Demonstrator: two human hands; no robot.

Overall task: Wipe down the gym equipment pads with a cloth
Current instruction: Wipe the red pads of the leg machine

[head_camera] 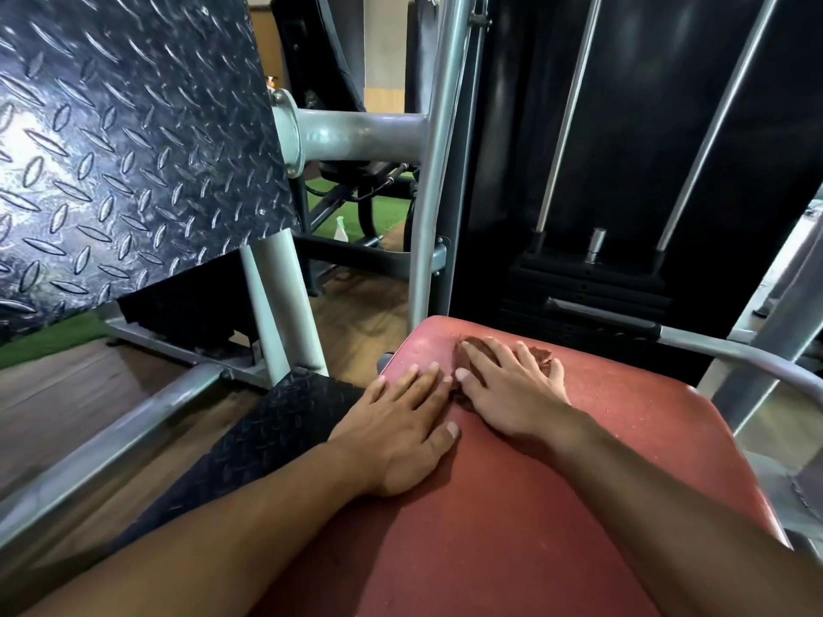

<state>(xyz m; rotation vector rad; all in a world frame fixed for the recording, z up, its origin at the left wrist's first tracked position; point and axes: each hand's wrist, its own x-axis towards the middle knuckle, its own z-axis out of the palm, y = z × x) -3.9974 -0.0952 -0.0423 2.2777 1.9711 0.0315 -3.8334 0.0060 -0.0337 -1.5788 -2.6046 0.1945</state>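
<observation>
A worn red seat pad [556, 483] fills the lower right of the head view. My right hand [507, 389] lies flat near its far edge, fingers spread, pressing a reddish-brown cloth [536, 353] against the pad; most of the cloth is hidden under the palm. Just to the left, my left hand [401, 425] rests flat and open on the pad's left edge, holding nothing. The two hands nearly touch at the fingertips.
A large black diamond-plate footplate [124, 149] tilts at the upper left on grey steel tubes [356, 135]. A black weight stack [588, 282] with chrome guide rods stands behind the seat. A grey handle bar [735, 354] runs along the right. A spray bottle [340, 229] stands on green turf beyond.
</observation>
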